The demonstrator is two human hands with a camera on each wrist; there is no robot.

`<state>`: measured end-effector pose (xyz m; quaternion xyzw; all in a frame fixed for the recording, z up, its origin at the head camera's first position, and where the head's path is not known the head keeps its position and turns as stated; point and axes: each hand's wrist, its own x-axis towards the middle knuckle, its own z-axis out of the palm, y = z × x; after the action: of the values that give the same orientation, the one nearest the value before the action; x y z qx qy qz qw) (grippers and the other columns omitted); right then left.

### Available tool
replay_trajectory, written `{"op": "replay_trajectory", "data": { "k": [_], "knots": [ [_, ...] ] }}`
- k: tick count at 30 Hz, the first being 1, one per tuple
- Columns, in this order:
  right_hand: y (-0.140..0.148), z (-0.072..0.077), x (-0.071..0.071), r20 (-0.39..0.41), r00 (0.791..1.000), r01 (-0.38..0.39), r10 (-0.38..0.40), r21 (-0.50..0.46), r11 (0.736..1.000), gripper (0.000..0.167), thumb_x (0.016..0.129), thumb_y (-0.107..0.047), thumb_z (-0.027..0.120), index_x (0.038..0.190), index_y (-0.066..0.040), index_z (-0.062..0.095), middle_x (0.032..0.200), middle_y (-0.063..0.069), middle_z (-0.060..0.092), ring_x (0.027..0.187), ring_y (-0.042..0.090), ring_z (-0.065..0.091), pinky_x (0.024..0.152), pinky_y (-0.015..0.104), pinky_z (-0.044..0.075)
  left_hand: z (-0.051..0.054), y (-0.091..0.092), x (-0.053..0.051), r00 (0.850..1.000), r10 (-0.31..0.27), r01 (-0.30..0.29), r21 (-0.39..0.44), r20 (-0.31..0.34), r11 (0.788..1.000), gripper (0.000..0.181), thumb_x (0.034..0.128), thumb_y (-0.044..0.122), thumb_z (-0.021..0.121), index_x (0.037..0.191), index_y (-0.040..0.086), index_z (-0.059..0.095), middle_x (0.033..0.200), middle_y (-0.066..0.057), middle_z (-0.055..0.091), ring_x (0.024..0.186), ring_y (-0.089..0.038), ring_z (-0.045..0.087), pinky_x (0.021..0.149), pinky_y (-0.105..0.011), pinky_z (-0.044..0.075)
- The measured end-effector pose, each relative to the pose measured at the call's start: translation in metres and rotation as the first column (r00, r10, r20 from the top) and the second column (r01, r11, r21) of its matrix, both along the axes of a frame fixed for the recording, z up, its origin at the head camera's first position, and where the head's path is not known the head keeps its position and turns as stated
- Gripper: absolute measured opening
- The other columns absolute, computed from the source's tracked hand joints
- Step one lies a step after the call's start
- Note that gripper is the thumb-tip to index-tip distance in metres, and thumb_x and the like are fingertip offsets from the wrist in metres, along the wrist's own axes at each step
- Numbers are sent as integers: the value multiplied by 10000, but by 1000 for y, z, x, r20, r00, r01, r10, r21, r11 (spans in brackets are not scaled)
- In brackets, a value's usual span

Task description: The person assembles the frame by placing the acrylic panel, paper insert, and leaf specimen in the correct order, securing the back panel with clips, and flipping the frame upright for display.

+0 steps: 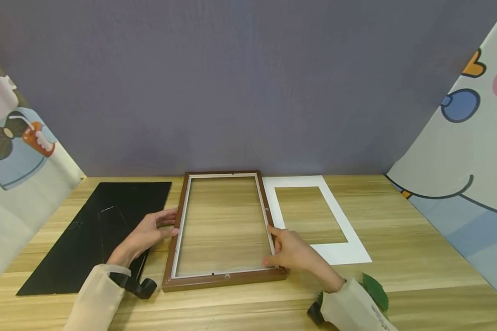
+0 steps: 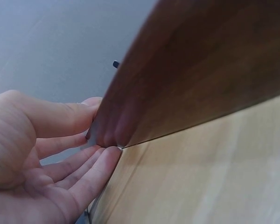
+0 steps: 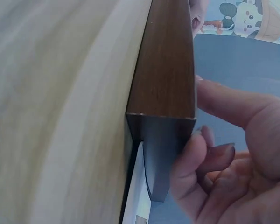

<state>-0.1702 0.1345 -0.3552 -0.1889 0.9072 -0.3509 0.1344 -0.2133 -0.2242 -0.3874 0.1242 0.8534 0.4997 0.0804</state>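
Observation:
A brown picture frame (image 1: 228, 276) with a pale inner lip lies on the wooden table, its middle transparent or bare. The left hand (image 1: 151, 231) touches the frame's left side with thumb and fingertips; in the left wrist view its fingers (image 2: 91, 182) reach the side's lower edge at the tabletop. At the right side, the right hand (image 1: 294, 250) grips the frame near its lower corner. Its thumb lies over the rim, while curled fingers (image 3: 191, 163) meet the outer side in the right wrist view.
A black backing board (image 1: 83, 239) with a stand outline lies left of the frame, partly under the left forearm. To the right is a white mat (image 1: 343, 253) with a rectangular cutout. A green leaf (image 1: 374, 292) shows beside the right sleeve. A grey wall (image 1: 240, 87) stands behind.

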Motion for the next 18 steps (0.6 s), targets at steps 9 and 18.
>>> {"op": "replay_trajectory", "data": {
  "k": [9,18],
  "knots": [
    [-3,0,1,-33,999,-4,6,44,999,851,753,-138,800,1391,163,325,522,-42,468,424,55,338,409,158,285,-1,-1,0,1000,-1,1,2,-3,1000,658,891,74,642,1432,-99,310,1369,-333,437,1248,-470,450,954,-455,485],
    [-7,-1,3,-117,993,2,19,174,985,848,791,-263,778,1400,133,340,425,-90,335,370,35,244,368,152,230,-1,-2,-2,1000,-12,12,5,-6,1000,655,895,71,636,1434,-98,305,1372,-333,431,1251,-474,442,951,-463,486]
  ]
}}
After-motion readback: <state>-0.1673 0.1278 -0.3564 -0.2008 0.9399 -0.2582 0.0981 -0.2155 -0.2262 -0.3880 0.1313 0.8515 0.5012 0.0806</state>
